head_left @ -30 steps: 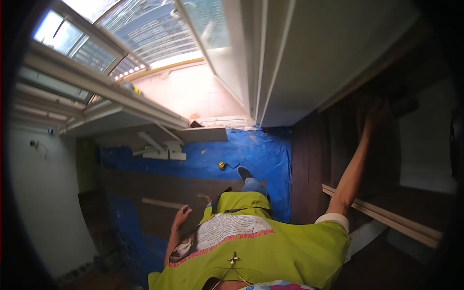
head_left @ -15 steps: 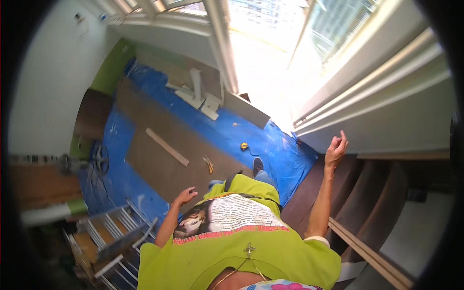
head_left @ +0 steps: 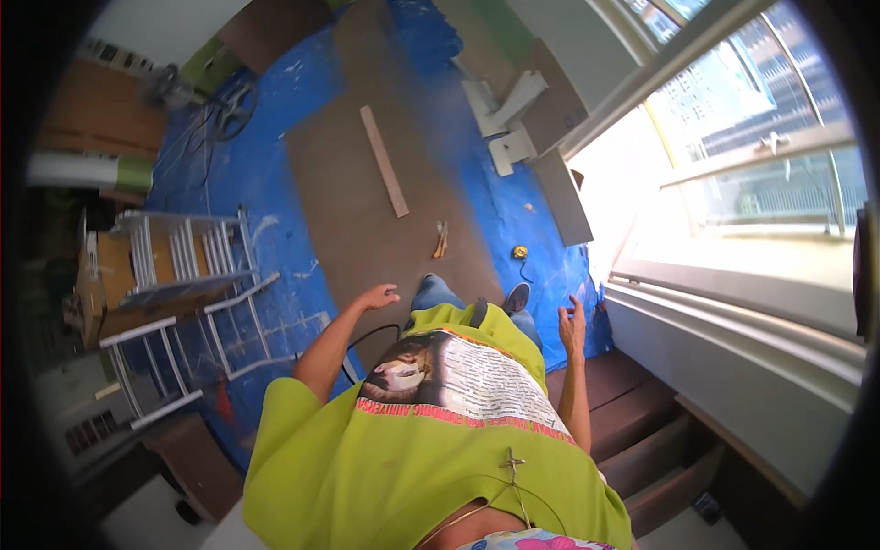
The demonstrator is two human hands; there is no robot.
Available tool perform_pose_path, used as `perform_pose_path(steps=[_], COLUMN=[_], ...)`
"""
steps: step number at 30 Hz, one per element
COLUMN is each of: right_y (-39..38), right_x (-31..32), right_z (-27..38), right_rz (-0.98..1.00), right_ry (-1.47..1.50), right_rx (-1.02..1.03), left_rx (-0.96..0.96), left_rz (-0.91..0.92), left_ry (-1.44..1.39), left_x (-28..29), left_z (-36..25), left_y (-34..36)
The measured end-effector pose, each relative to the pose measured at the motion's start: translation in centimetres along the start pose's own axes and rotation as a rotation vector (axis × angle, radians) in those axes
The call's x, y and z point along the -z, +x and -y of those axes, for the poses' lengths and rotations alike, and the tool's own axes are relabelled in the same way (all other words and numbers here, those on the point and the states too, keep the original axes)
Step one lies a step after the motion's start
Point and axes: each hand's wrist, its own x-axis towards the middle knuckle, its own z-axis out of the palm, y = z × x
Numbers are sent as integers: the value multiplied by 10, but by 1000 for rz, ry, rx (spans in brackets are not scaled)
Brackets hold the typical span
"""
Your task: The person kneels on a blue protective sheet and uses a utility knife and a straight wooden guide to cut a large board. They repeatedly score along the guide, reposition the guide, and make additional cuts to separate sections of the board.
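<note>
My left hand (head_left: 378, 296) hangs in the air in front of my body, fingers loosely stretched and nothing in them. To the right, my right hand (head_left: 572, 323) is also empty, its fingers apart. Beyond my feet, a tool with orange handles (head_left: 441, 240), perhaps pliers, lies on a brown floor sheet (head_left: 339, 202). A long pale wooden strip (head_left: 384, 163) rests farther along the same sheet. On the blue floor covering, ahead of my right foot, sits a yellow tape measure (head_left: 520, 252). Neither hand touches any of these.
At the left stand an aluminium ladder (head_left: 188, 252) and a wheel-shaped black object (head_left: 236, 110) with cables. White offcuts (head_left: 511, 149) and a board (head_left: 561, 197) lie by the wall at far right. A bright window (head_left: 752, 119) and dark stacked panels (head_left: 642, 440) are on the right.
The view has turned to the right, so the window and ladder sit differently in it. My right arm has come down closer to my body. Both hands stay empty.
</note>
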Motion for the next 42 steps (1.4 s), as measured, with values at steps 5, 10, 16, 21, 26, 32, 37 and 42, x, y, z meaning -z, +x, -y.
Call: perform_pose_path(steps=[5, 10, 16, 21, 26, 32, 37, 42], right_y=[-10, -46, -39, -1, 37, 132, 355, 522], right_x=[-29, -59, -123, -157, -160, -176, -284, -498], right_z=[-54, -80, -20, 60, 123, 154, 213, 416], right_rz=[54, 181, 260, 303, 314, 509, 813, 592], right_ry=[152, 343, 218, 104, 116, -98, -383, -215], right_rx=[-209, -599, -498, -193, -263, -292, 336, 350], left_rx=[41, 102, 162, 183, 140, 216, 264, 456], left_rz=[11, -157, -207, -88, -99, -332, -486, -311], left_ry=[-113, -362, -455, -353, -405, -575, -747, -662], left_x=[9, 33, 49, 68, 100, 170, 208, 261], left_z=[27, 49, 80, 99, 118, 99, 132, 137], left_y=[9, 4, -14, -11, 30, 48, 74, 91])
